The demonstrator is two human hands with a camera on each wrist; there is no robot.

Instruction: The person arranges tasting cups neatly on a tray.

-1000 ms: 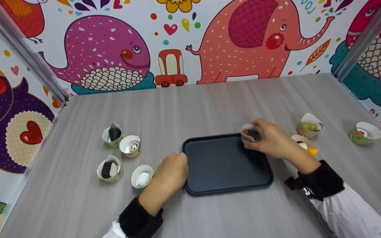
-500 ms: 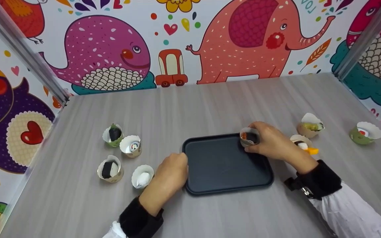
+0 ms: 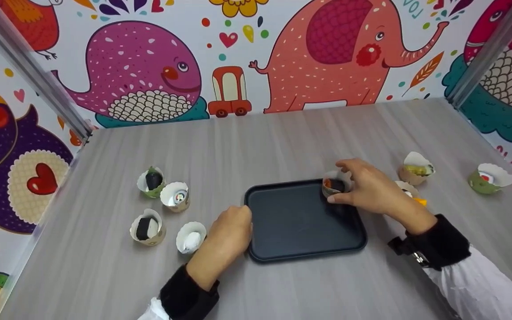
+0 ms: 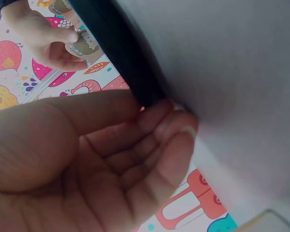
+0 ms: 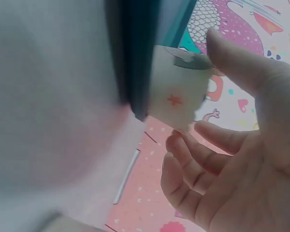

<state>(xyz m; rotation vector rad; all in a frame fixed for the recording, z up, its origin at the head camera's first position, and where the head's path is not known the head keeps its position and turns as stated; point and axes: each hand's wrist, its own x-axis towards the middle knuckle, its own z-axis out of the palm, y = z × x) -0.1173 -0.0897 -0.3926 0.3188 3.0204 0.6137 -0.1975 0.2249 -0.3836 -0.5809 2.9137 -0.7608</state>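
My left hand pinches the left rim of the dark rectangular tray; in the left wrist view its thumb and fingertips meet at the tray edge. A paper cup with a dark and orange sushi-like piece inside stands in the tray's far right corner. Around that cup my right hand is spread, thumb in front and fingers behind. From the right wrist, the cup is pale with a small red star, set against the tray, and the hand has relaxed fingers close beside it.
Left of the tray stand several paper cups, including one with a black-and-white piece and one with a white piece. On the right are a cup with a yellow-green piece, a partly hidden cup and a green cup.
The cup came down slightly leftward into the tray's corner. My right fingers have since spread away from it and the hand drew slightly right. The left hand stays at the tray rim.
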